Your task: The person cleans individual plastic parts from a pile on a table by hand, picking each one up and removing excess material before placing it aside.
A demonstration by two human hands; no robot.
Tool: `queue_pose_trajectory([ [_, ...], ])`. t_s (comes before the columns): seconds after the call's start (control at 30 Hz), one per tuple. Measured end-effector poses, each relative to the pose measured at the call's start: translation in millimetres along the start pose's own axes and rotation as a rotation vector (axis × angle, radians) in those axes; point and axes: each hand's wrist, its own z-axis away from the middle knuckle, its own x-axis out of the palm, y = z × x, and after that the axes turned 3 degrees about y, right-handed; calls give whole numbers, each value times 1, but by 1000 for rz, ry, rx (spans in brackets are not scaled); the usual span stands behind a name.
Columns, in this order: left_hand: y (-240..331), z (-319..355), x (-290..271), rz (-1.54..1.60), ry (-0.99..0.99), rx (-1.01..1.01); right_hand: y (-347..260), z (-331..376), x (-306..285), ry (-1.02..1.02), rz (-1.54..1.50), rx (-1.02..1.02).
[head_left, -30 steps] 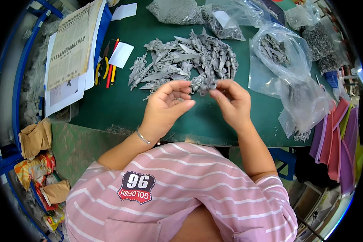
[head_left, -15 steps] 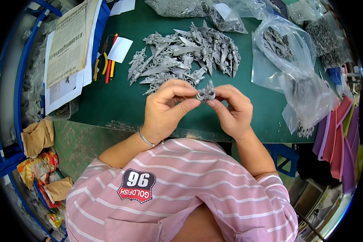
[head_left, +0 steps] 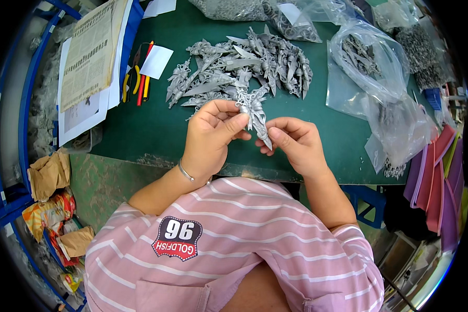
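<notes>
A grey, ornate, dagger-shaped piece [head_left: 256,113] with a pointed tip slants between my hands above the near part of the green table. My left hand [head_left: 213,130] pinches its decorated middle between thumb and fingers. The pointed end is gripped by the thumb and fingers of my right hand [head_left: 297,143]. Just beyond lies a heap of similar grey blade-shaped pieces [head_left: 239,65]; the held piece overlaps its near edge, and small rings show around there.
Pliers with yellow handles [head_left: 136,80] and a red-handled tool [head_left: 145,75] lie left of the heap, beside a white card [head_left: 157,62]. Papers [head_left: 88,57] lean on a blue bin at the left. Clear plastic bags of grey parts [head_left: 366,67] cover the right side.
The grey piece has turned from end-on to lying lengthwise, its point toward my right hand. My right hand has moved slightly down to the tip.
</notes>
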Motion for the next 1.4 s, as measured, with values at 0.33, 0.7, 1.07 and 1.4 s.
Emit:
queue_pose_trajectory([
  [0.33, 7, -2, 3, 238, -24, -231, 3, -7, 21, 71, 908, -880],
  [0.7, 13, 2, -13, 87, 59, -179, 1, -56, -15, 100, 1540, -679],
  [1.07, 0, -4, -4, -179, 68, -120, 7, -17, -22, 201, 201, -16],
  [1.4, 2, -1, 4, -229, 44, -125, 0, -3, 3, 65, 41, 32],
])
